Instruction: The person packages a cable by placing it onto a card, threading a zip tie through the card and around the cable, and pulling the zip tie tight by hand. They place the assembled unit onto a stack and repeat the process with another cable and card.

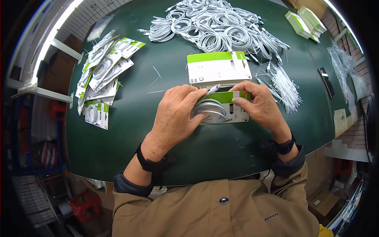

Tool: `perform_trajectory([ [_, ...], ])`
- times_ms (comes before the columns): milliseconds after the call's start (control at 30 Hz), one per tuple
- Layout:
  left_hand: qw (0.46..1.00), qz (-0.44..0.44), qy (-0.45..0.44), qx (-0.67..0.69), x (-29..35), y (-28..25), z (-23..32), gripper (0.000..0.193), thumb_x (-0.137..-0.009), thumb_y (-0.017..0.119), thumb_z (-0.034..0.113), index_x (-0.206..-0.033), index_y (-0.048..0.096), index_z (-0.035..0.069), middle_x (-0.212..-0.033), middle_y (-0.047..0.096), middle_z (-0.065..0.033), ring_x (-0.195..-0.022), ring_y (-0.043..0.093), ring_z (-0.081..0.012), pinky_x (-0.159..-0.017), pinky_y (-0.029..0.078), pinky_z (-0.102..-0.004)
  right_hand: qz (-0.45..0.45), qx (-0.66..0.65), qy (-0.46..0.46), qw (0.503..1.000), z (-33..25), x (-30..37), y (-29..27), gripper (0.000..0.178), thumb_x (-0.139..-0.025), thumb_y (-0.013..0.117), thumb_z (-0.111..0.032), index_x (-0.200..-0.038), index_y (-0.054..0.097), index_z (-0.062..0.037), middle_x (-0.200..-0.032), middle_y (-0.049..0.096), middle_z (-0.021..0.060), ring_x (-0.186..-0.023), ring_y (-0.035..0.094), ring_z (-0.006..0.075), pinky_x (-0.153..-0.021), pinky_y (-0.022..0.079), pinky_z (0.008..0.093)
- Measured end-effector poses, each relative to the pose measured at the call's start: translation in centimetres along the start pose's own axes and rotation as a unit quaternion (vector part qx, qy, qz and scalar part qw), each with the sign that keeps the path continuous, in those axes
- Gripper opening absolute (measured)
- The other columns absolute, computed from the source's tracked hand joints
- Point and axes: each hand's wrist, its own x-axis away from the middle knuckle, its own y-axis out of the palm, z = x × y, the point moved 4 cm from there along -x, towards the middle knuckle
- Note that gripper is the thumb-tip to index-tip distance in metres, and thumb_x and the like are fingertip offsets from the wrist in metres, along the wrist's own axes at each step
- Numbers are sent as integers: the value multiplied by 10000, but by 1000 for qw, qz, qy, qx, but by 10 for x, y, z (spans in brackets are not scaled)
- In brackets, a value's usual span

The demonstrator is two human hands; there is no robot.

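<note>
The coil (210,109), pinched against the card (237,114) by the left hand (175,110), should be held flat. The card's two-o'clock corner is pinched by the right hand (261,104).

Green table (118,146), coiled cables (231,20), apparently a phone (327,83)

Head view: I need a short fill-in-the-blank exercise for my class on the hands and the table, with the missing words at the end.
1. The right hand grips the card by its band, which is coloured ____.
2. The other hand, on the coiled cable, is the ____ one.
3. The loose cables are heaped toward the table's ____ edge, not its near one.
4. The packed cables are piled on the table's left; the black device lies toward its ____.

Missing words: green; left; far; right.
</note>
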Motion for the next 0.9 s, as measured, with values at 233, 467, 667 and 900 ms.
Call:
perform_trajectory([
  [233,989,14,-68,133,3,13,-12,418,-735,859,41,-1136,741,57,-1036,711,-126,-888,722,-282,-752,592,-360,5,5,-46,999,6,0,4,207,-885,750,-55,-1085,726,-8,-908,737,82,-775,662,120,-706,533,278],
  [467,990,50,-34,128,-1,19,-3,317,-767,819,1,-1073,743,32,-976,719,-128,-847,735,-280,-740,606,-338,122,-27,-179,976,-17,4,11,261,-838,819,-106,-1078,744,-36,-910,740,74,-799,678,180,-731,542,324],
  [667,989,61,-35,132,-6,23,3,257,-766,800,-32,-1008,729,21,-948,727,-120,-835,738,-284,-741,606,-340,132,147,-301,933,-23,6,16,259,-784,848,-93,-1020,750,-53,-904,715,83,-800,649,242,-698,514,354],
  [900,987,106,14,115,-1,26,2,262,-756,798,-50,-992,711,24,-932,727,-111,-826,738,-268,-726,600,-334,141,173,-259,940,-21,6,13,159,-803,817,-85,-937,736,-60,-881,670,68,-847,635,252,-742,524,373],
])
